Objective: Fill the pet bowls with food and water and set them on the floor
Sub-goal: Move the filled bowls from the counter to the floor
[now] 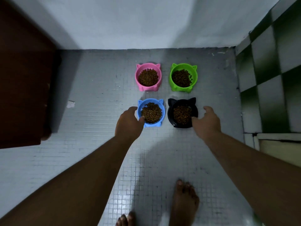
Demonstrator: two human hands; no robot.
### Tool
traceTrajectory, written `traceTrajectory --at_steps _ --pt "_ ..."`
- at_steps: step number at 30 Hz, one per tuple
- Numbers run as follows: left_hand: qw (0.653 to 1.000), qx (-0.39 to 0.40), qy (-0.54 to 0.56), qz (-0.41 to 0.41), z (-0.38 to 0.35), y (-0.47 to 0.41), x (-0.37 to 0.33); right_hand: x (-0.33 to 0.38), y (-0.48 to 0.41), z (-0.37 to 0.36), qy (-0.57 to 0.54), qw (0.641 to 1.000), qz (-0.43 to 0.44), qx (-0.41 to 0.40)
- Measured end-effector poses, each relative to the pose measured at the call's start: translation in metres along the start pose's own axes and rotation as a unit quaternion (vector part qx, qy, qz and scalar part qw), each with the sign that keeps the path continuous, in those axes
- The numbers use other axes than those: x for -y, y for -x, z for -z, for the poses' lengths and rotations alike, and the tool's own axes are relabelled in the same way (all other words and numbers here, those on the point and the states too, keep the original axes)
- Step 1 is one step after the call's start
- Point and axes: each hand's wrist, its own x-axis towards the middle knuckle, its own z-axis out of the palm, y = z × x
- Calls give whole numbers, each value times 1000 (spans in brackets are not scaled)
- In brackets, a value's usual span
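Several cat-eared bowls stand on the grey tiled floor, each holding brown kibble. The pink bowl [139, 74] and the green bowl [194, 75] are in the far row. Nearer me are the blue bowl [160, 106] and the black bowl [170, 115]. My left hand [128, 123] grips the blue bowl's left rim, thumb over the edge. My right hand [206, 122] holds the black bowl's right rim, thumb on the near edge and fingers round the far side. No water is visible in any bowl.
A white wall [146, 22] closes the floor just behind the far bowls. A dark brown wooden cabinet [24, 79] stands at the left. Green-and-white checkered tiles [268, 79] cover the right wall. My bare feet [184, 203] are at the bottom. A small white scrap [71, 104] lies left.
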Motion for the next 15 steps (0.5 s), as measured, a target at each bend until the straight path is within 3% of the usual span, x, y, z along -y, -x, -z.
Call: traceTrajectory --at_steps 9,15 --pt "993 20 26 -114 134 141 -71 71 174 115 12 995 98 -4" --pt "991 25 59 -117 216 253 -93 102 305 180 0 993 121 12"
